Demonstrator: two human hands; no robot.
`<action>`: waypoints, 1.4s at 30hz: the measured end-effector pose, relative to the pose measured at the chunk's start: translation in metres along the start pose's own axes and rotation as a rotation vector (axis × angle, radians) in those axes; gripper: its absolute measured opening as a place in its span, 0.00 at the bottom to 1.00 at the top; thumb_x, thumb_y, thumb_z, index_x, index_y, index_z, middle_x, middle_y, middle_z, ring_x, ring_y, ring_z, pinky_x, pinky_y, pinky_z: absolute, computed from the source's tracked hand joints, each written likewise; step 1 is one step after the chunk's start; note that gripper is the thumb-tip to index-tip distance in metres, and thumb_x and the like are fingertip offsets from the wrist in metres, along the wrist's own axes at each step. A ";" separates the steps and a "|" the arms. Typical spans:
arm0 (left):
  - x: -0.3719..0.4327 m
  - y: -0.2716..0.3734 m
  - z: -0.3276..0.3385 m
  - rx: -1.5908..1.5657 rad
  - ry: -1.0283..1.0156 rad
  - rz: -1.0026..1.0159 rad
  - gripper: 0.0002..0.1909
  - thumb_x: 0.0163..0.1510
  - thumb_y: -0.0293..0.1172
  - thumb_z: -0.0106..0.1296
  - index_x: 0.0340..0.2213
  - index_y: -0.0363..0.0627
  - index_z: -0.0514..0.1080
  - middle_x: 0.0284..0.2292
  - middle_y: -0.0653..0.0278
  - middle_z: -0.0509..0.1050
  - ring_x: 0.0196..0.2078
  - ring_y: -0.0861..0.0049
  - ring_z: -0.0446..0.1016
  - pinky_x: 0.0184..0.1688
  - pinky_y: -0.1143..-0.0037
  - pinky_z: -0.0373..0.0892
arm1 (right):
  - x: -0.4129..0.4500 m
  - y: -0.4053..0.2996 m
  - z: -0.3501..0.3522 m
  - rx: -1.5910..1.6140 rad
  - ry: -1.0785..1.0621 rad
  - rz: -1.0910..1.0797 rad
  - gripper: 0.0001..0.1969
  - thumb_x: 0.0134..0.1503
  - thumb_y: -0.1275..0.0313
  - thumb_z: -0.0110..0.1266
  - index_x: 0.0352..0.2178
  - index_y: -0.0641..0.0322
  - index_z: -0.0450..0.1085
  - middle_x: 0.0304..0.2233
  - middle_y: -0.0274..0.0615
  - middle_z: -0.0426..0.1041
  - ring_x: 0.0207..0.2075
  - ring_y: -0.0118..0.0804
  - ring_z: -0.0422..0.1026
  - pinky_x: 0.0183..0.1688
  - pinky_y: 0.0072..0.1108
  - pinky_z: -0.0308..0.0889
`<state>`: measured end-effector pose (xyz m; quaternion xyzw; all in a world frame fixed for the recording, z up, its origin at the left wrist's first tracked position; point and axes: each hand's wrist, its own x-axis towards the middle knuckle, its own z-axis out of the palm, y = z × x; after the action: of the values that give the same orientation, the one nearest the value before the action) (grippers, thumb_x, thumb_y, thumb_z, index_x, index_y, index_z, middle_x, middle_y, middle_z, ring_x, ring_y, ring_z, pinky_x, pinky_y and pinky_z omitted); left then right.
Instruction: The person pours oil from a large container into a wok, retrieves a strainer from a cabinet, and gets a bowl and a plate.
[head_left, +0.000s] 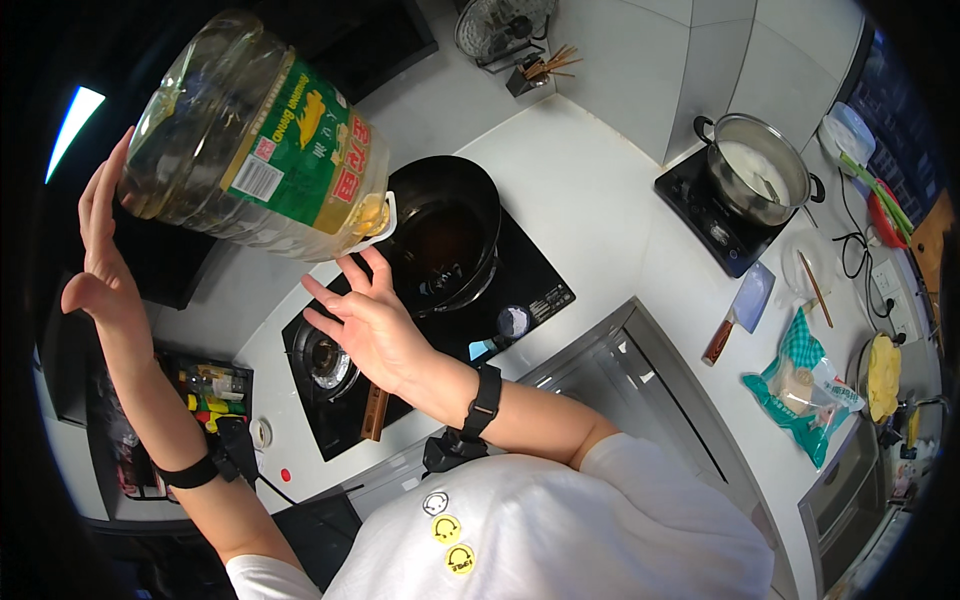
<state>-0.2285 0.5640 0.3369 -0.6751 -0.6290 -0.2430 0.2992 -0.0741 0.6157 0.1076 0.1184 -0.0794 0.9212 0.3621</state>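
Observation:
A large clear plastic oil jug (255, 150) with a green label is tilted in the air, its neck end over the black wok (450, 225). My left hand (105, 225) supports its base with the fingers extended. My right hand (375, 322) is under the neck, fingers spread, fingertips at the white carrying handle (382, 225). Whether the jug's mouth is capped, I cannot tell. Dark, shiny liquid appears in the bottom of the wok, on the black gas hob (532, 277). A wooden handle (374, 414) shows beneath my right hand.
A steel pot (757, 169) of whitish liquid stands on a portable cooktop (720, 225) at right. Nearby lie a cleaver (742, 311) and a teal food bag (802, 397). A small dark-rimmed round object (514, 322) rests on the hob. Bottles (217, 386) fill a rack at left.

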 end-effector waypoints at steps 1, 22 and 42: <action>0.001 0.002 0.001 0.001 -0.004 0.003 0.69 0.25 0.83 -0.02 0.54 0.49 0.60 0.55 0.62 0.61 0.61 0.66 0.51 0.62 0.57 0.39 | 0.001 0.000 0.000 0.009 0.002 0.002 0.43 0.49 0.81 0.46 0.58 0.40 0.29 0.63 0.34 0.32 0.60 0.44 0.48 0.56 0.37 0.49; -0.009 -0.012 0.002 -0.013 -0.050 -0.082 0.67 0.25 0.85 0.01 0.55 0.55 0.59 0.57 0.61 0.57 0.62 0.63 0.48 0.59 0.51 0.37 | 0.011 -0.004 -0.004 0.011 0.012 0.014 0.45 0.49 0.81 0.45 0.59 0.44 0.23 0.63 0.39 0.28 0.59 0.44 0.54 0.58 0.38 0.48; -0.050 0.006 0.029 -0.167 -0.224 -0.114 0.64 0.33 0.81 0.02 0.53 0.45 0.62 0.53 0.56 0.60 0.58 0.65 0.55 0.61 0.62 0.44 | -0.002 0.019 -0.028 0.041 0.353 0.089 0.39 0.48 0.81 0.46 0.56 0.53 0.33 0.59 0.45 0.43 0.56 0.50 0.58 0.58 0.37 0.53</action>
<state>-0.2288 0.5492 0.2803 -0.6838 -0.6733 -0.2343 0.1556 -0.0901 0.6072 0.0789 -0.0414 -0.0010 0.9442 0.3268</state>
